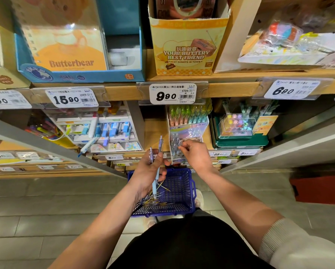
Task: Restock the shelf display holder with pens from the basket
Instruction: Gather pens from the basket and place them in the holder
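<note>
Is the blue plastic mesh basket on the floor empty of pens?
No, several slim pens lie in the blue plastic mesh basket, beneath the left hand gripping purple pens.

Pale ribbed-knit sleeve (290, 245) on the right upper arm, black garment (182, 247) below, light shoes (199, 199).

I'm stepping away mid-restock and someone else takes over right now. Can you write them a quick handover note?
Left hand grips two pens, tips down.
Right hand has curled fingers at the front row of the display holder; whether it pinches a pen is unclear.
Basket sits below the hands, with more pens in it.
Done: the holder's back rows look full.
Left: slot in the held pens, then work through the basket.
</note>
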The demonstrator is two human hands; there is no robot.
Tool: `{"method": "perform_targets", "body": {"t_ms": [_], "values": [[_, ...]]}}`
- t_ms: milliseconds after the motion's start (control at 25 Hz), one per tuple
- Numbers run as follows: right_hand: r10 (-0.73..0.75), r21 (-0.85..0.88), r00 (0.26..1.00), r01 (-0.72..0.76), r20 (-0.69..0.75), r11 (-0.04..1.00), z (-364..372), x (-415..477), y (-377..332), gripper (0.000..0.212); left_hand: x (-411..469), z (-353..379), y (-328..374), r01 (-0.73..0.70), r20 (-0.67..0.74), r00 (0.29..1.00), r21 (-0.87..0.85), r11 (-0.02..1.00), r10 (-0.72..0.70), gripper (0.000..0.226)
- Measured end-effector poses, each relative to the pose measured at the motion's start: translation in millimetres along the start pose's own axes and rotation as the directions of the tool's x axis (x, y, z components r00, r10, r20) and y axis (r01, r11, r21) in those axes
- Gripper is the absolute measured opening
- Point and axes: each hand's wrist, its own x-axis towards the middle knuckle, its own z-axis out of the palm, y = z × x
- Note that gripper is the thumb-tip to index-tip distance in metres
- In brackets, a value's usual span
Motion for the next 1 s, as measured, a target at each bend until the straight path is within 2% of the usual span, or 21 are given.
{"method": "perform_targets", "body": {"t_ms": [240,360,480,520,600,720,880,920,1000], "values": [[0.095,-0.037,0.995,-0.093,0.041,0.995,7,3,-3,0.011,2,2,0,0.084,-0.038,0.995,-0.097,0.992,-0.088,0.008],[0.202,0.1,0.979,-0.203,0.024,0.974,-1,-3,1,0.01,2,3,-2,0.04,-0.019,0.999,0.038,0.998,-0.039,0.009],[0.196,0.259,0.981,-0.189,-0.002,0.947,-14,-19,-6,0.008,2,5,-4,0.014,0.019,1.0,0.086,0.996,-0.015,0.009],[0.187,0.382,0.981,-0.189,0.042,0.905,-17,-25,-11,0.004,3,6,-6,0.019,0.03,0.999,0.096,0.995,-0.022,0.01],[0.147,0.582,0.973,-0.225,0.179,0.781,-22,-34,-23,0.009,5,8,-10,0.037,0.06,0.997,0.145,0.989,-0.046,0.016],[0.124,0.62,0.962,-0.253,0.244,0.743,-27,-38,-32,0.006,8,9,-13,0.059,0.091,0.993,0.214,0.975,-0.08,0.02],[0.228,0.807,0.96,-0.261,0.162,0.53,-40,-36,-24,0.004,7,8,-11,0.214,0.001,0.976,0.142,0.967,-0.216,0.026],[0.275,0.829,0.954,-0.25,0.121,0.501,-44,-35,-19,0.002,7,8,-10,0.269,-0.033,0.963,0.107,0.957,-0.267,0.027],[0.344,0.818,0.937,-0.244,0.06,0.521,-47,-32,-10,0.003,6,4,-8,0.321,-0.103,0.945,0.121,0.939,-0.309,0.032]]}}
